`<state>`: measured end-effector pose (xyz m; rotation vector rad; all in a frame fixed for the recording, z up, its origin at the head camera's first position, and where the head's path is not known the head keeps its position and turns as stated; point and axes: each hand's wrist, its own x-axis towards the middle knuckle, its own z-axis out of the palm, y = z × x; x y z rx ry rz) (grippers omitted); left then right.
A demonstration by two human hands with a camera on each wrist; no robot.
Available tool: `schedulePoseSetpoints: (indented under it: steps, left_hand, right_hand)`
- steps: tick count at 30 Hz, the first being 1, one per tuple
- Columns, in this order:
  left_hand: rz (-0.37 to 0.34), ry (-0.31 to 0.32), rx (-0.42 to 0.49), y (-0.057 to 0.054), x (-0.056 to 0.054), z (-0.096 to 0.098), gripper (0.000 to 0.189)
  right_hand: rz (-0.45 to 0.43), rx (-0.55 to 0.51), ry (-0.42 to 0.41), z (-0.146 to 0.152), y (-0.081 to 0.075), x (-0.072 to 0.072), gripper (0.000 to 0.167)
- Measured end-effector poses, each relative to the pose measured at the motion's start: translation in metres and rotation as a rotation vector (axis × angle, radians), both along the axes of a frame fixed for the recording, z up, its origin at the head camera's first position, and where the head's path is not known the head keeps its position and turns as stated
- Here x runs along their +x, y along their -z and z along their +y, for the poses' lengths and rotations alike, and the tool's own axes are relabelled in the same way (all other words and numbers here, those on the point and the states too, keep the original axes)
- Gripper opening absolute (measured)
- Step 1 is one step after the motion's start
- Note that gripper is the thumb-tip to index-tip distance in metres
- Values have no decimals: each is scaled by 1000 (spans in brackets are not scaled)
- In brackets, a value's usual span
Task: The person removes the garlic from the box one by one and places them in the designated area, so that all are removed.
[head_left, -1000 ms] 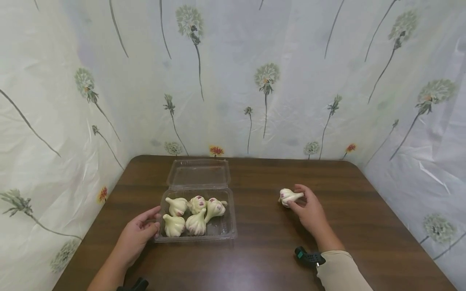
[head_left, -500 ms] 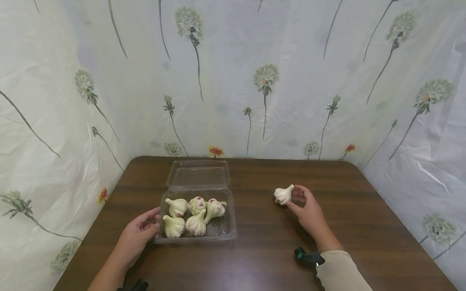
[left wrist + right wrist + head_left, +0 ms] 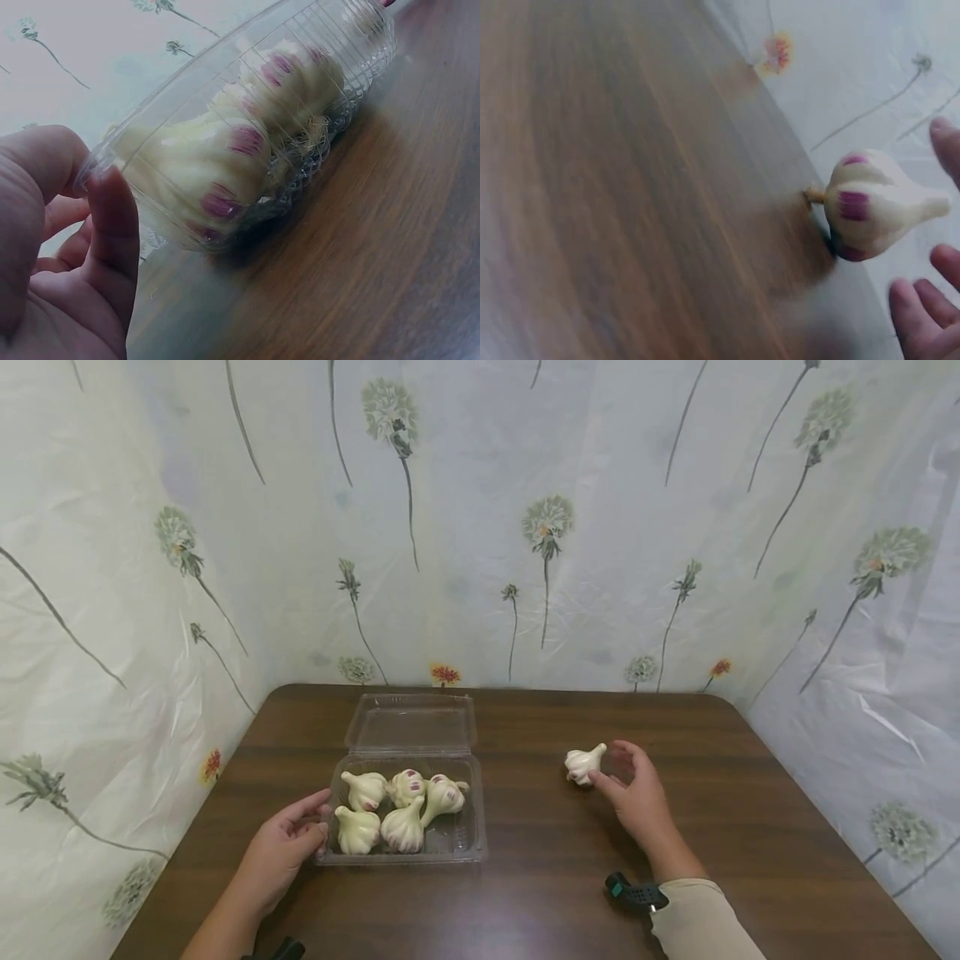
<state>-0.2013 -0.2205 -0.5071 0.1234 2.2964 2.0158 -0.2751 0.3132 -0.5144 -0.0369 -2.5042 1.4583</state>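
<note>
My left hand pinches the left rim of a clear plastic clamshell container between thumb and fingers, plain in the left wrist view. Inside lie several garlic bulbs, cream with purple patches. Over on the right of the table, a single garlic bulb stands tilted, its neck pointing up and right. Around that neck my right hand is spread, thumb tip overlapping the bulb in the head view. In the right wrist view, a gap shows between the fingers and the bulb.
The container's hinged lid lies folded back behind it on the brown wooden table. A flower-printed sheet hangs along the table's back and sides. The right wrist wears a dark strap.
The single garlic bulb has shifted slightly left and turned, its neck going from sideways to upward. My right fingers have since spread off it. The left hand keeps its hold on the container.
</note>
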Motion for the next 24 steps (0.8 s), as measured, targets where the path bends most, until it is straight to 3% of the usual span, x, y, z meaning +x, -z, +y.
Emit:
schedulePoseSetpoints:
  steps: [6,11,14,24]
  left_hand:
    - [-3,-7,5,1,-1,0,56]
    - [-5,-12,15,1,-1,-1,55]
    - [-17,-15,14,0,0,-1,55]
    - [-11,-9,-1,0,-1,-1,55]
  right_hand:
    - [164,-6,133,-15,-13,10,63]
    - [245,92,180,-33,-23,20,53]
    - [245,126,141,-44,-23,22,53]
    - [233,56,-66,-74,-22,29,56]
